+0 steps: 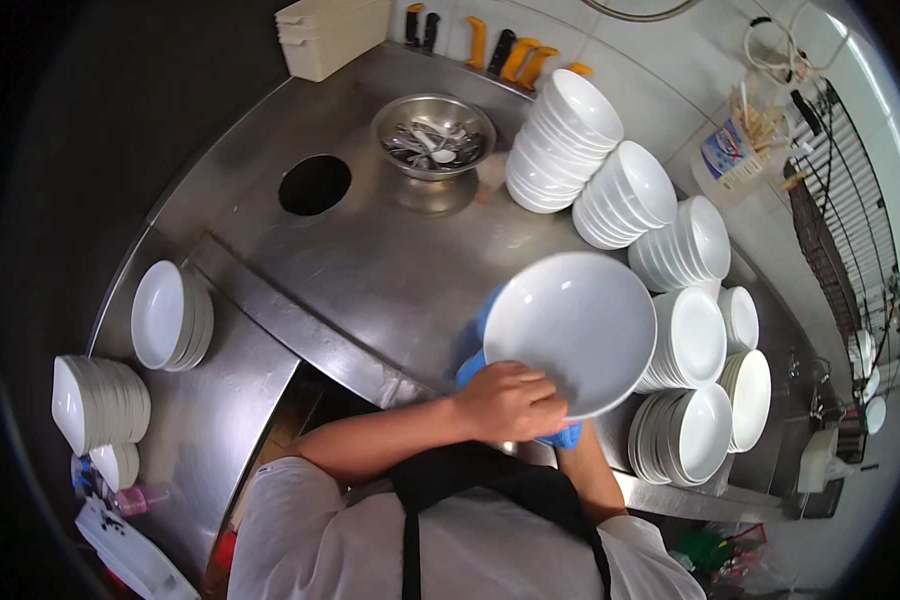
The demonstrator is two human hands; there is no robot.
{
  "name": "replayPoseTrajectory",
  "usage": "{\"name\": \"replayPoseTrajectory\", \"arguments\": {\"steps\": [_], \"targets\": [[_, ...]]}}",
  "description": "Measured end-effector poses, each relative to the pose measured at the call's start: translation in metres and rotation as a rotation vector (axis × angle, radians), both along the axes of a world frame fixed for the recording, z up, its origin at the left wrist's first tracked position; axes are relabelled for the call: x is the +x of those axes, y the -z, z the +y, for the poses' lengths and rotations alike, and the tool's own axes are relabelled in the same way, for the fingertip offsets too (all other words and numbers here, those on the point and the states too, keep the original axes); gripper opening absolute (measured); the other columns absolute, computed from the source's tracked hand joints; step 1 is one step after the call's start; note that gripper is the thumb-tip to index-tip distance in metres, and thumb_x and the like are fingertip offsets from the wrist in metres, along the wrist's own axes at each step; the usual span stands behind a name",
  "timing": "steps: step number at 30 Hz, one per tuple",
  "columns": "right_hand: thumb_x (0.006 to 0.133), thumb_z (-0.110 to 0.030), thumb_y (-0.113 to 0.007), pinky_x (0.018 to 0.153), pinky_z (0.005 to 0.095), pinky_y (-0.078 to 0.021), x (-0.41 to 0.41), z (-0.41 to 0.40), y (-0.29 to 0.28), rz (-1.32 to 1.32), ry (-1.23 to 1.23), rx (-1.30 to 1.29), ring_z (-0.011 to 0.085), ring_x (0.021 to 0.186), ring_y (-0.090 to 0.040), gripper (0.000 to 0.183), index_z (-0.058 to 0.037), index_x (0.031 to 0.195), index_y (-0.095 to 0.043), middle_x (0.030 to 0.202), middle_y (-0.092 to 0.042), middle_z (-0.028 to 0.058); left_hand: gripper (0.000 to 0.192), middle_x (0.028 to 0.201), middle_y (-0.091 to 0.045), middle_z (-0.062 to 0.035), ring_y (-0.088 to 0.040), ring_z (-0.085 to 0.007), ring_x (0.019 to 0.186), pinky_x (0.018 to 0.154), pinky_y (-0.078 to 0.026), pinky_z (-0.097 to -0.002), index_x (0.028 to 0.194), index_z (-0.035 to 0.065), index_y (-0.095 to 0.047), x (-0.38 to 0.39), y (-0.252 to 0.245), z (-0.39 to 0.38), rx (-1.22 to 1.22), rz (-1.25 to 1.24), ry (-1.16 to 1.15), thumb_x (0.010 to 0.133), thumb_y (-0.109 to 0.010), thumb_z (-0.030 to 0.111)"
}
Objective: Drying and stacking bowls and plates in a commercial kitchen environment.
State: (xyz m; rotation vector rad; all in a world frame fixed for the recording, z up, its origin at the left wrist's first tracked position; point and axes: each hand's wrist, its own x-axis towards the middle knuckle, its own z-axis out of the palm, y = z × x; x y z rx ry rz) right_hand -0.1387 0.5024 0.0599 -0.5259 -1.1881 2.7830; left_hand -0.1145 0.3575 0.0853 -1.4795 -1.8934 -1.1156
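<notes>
A large white bowl (570, 330) is tilted in front of my chest, its smooth inside facing me. My left hand (510, 403) grips its near left rim, knuckles up. Bunched blue cloth (471, 367) shows past the bowl's left side, and more of it lies below the near rim. My right forearm (591, 465) runs up beneath the bowl; the right hand itself is hidden behind it. Close by on the right stand stacked white plates (694, 337) and stacked shallow white dishes (701, 435).
Tall stacks of white bowls (562, 142) line the wall. A steel bowl of cutlery (435, 139) sits near a round hole (315, 184) in the steel counter (390, 277). Knives with yellow and black handles (521, 60) hang behind. More dishes (169, 315) stand left.
</notes>
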Motion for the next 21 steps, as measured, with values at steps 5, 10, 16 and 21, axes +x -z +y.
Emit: {"name": "replayPoseTrajectory", "arguments": {"steps": [5,10,16,21], "targets": [[0.089,-0.041,-0.06,0.075,0.0343,-0.0462,0.019,-0.016,-0.01,-0.035,-0.191,-0.095,0.0207,0.085,-0.06,0.034,-0.0084,0.097,-0.064,0.092,-0.064,0.0068,0.038,0.053,-0.049,-0.0033,-0.053,-0.0207,0.047,0.046,-0.042,-0.034,0.06,0.0124,-0.051,-0.027,0.002,-0.046,0.065,-0.088,-0.327,0.069,-0.082,0.033],[0.089,-0.042,-0.059,0.074,0.0347,-0.0458,0.061,0.063,-0.015,-0.066,-0.314,-0.203,0.0216,0.085,-0.06,0.036,-0.0083,0.098,-0.063,0.094,-0.064,0.0075,0.037,0.058,-0.056,-0.0071,-0.056,-0.0261,0.05,0.045,-0.045,-0.0368,0.069,0.0082,-0.056,-0.036,0.002,-0.169,-0.114,-0.01,-0.943,0.069,-0.083,0.034],[0.089,-0.044,-0.057,0.072,0.0352,-0.0453,0.075,0.075,-0.019,-0.109,-0.368,-0.309,0.0227,0.086,-0.06,0.038,-0.0082,0.1,-0.063,0.096,-0.063,0.0082,0.036,0.063,-0.059,-0.0148,-0.059,-0.0351,0.058,0.052,-0.046,-0.0429,0.068,0.0053,-0.051,-0.031,-0.013,-0.332,-0.391,0.082,-1.546,0.077,-0.077,0.03],[0.089,-0.045,-0.056,0.07,0.0357,-0.0449,0.056,0.028,-0.032,-0.143,-0.428,-0.396,0.0235,0.086,-0.06,0.04,-0.0081,0.101,-0.062,0.098,-0.063,0.0089,0.036,0.064,-0.059,-0.0164,-0.059,-0.0381,0.062,0.055,-0.045,-0.0457,0.07,0.0036,-0.05,-0.005,0.001,-0.389,-0.5,-0.053,-1.675,0.081,-0.072,0.03]]}}
